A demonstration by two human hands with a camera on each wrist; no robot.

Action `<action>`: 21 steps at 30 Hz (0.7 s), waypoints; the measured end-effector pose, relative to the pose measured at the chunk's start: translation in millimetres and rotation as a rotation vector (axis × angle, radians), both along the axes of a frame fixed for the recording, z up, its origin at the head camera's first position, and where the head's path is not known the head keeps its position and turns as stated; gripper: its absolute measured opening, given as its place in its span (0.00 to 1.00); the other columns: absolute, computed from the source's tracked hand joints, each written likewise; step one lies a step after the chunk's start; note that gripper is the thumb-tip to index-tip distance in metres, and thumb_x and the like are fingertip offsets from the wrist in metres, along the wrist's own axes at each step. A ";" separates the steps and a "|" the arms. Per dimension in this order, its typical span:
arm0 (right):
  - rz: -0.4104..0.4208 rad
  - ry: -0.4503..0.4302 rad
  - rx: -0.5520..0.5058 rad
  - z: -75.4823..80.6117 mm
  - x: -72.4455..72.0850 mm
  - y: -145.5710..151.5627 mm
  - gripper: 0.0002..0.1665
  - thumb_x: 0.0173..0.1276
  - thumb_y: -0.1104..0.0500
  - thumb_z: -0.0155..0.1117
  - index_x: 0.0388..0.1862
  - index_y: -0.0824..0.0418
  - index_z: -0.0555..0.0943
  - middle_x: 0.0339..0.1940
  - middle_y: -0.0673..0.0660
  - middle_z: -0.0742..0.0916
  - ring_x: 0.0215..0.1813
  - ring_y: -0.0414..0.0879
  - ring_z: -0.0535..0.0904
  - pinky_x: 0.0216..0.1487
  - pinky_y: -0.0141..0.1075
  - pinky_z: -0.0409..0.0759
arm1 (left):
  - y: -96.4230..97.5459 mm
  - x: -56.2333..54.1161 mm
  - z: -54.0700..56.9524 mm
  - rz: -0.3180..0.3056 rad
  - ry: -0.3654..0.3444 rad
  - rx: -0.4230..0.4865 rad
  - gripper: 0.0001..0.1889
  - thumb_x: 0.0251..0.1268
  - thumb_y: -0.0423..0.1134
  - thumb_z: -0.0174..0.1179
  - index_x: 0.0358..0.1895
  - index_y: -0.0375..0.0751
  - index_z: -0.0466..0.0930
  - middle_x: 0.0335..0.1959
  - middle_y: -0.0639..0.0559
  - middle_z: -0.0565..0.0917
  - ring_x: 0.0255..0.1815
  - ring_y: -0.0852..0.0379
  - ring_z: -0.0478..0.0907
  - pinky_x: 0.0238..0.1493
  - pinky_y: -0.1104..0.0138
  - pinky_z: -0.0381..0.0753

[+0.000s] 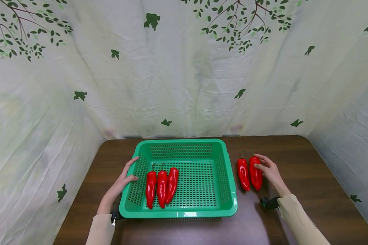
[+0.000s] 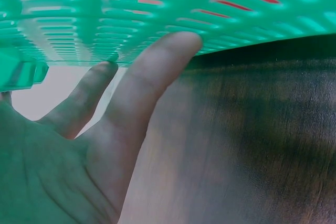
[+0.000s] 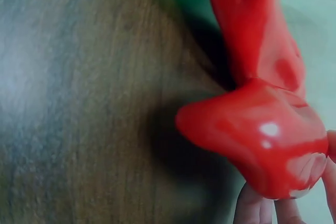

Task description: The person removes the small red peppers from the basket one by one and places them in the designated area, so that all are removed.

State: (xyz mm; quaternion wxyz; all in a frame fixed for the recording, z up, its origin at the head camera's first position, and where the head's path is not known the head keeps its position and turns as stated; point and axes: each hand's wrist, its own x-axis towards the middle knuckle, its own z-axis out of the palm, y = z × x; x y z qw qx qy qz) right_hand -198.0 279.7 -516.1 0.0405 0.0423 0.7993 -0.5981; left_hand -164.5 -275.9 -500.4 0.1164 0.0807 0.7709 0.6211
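Observation:
A green plastic basket (image 1: 190,212) with slotted walls holds three red peppers (image 1: 162,187), side by side in its left part. My left hand (image 1: 122,180) rests at the basket's left side, its thumb and finger extended and spread. In the left wrist view, the thumb (image 2: 152,72) lies close against the slotted green wall. Right of the basket, my right hand (image 1: 270,172) grips a glossy red pepper (image 3: 268,135) between thumb and fingers. Another red pepper (image 1: 243,174) lies just left of it, with its stem pointing away from me.
All of this is on a dark brown wooden table (image 1: 306,190). Behind it and at both sides hangs a pale cloth (image 1: 184,85) printed with leaves and branches. Dark bands (image 1: 269,203) sit on both wrists.

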 end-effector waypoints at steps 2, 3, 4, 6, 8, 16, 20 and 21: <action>0.001 0.005 0.017 -0.5 -0.5 -0.4 0.29 0.72 0.61 0.53 0.70 0.66 0.63 0.61 0.73 0.71 0.41 0.42 0.73 0.37 0.32 0.77 | 0.1 0.2 0.0 0.000 -0.002 0.000 0.37 0.63 0.32 0.45 0.75 0.53 0.44 0.72 0.37 0.45 0.63 0.28 0.57 0.46 0.51 0.78; 0.003 0.010 0.022 -0.8 -0.8 -0.6 0.28 0.72 0.62 0.52 0.69 0.67 0.63 0.61 0.73 0.71 0.41 0.42 0.72 0.36 0.32 0.77 | 0.1 0.3 0.1 0.000 -0.003 0.000 0.37 0.63 0.32 0.45 0.75 0.53 0.44 0.72 0.37 0.45 0.63 0.28 0.57 0.46 0.51 0.78; 0.003 0.012 0.029 -1.1 -1.0 -0.7 0.28 0.72 0.62 0.53 0.69 0.67 0.63 0.61 0.73 0.71 0.40 0.41 0.72 0.36 0.32 0.77 | 0.1 0.4 0.1 -0.001 -0.004 0.001 0.37 0.63 0.32 0.45 0.75 0.53 0.44 0.72 0.37 0.45 0.63 0.28 0.57 0.46 0.51 0.78; 0.004 0.017 0.033 -1.8 -1.5 -1.2 0.28 0.71 0.63 0.53 0.69 0.68 0.64 0.60 0.73 0.72 0.38 0.41 0.72 0.34 0.32 0.77 | 0.0 0.4 -0.1 -0.002 -0.004 0.002 0.37 0.63 0.32 0.45 0.75 0.53 0.44 0.72 0.37 0.45 0.63 0.28 0.57 0.46 0.51 0.78; 0.006 0.017 0.041 -2.2 -1.8 -1.7 0.28 0.71 0.64 0.53 0.69 0.69 0.64 0.59 0.73 0.71 0.37 0.43 0.71 0.34 0.32 0.76 | -0.2 0.3 -0.1 -0.004 -0.004 0.003 0.37 0.63 0.32 0.45 0.75 0.53 0.43 0.72 0.37 0.45 0.63 0.28 0.57 0.45 0.52 0.78; 0.021 0.001 0.114 -5.3 -4.1 -2.7 0.28 0.72 0.62 0.53 0.69 0.68 0.64 0.61 0.73 0.70 0.53 0.59 0.69 0.42 0.33 0.76 | -0.6 -0.5 -0.8 -0.009 -0.002 0.007 0.37 0.64 0.32 0.44 0.75 0.53 0.43 0.72 0.36 0.44 0.63 0.28 0.57 0.46 0.53 0.78; 0.032 -0.010 0.140 -5.5 -3.5 -3.4 0.29 0.71 0.62 0.53 0.69 0.67 0.64 0.63 0.73 0.69 0.57 0.62 0.67 0.49 0.41 0.74 | -0.8 -0.7 -1.1 -0.010 -0.003 0.007 0.37 0.64 0.32 0.44 0.75 0.53 0.43 0.72 0.36 0.45 0.63 0.27 0.58 0.45 0.53 0.78; 0.035 -0.014 0.141 -5.1 -3.0 -3.9 0.29 0.71 0.62 0.52 0.70 0.67 0.64 0.63 0.73 0.69 0.58 0.63 0.66 0.51 0.44 0.74 | -0.8 -0.7 -1.0 -0.010 -0.004 0.007 0.37 0.64 0.32 0.44 0.75 0.53 0.43 0.72 0.35 0.45 0.62 0.27 0.58 0.45 0.53 0.78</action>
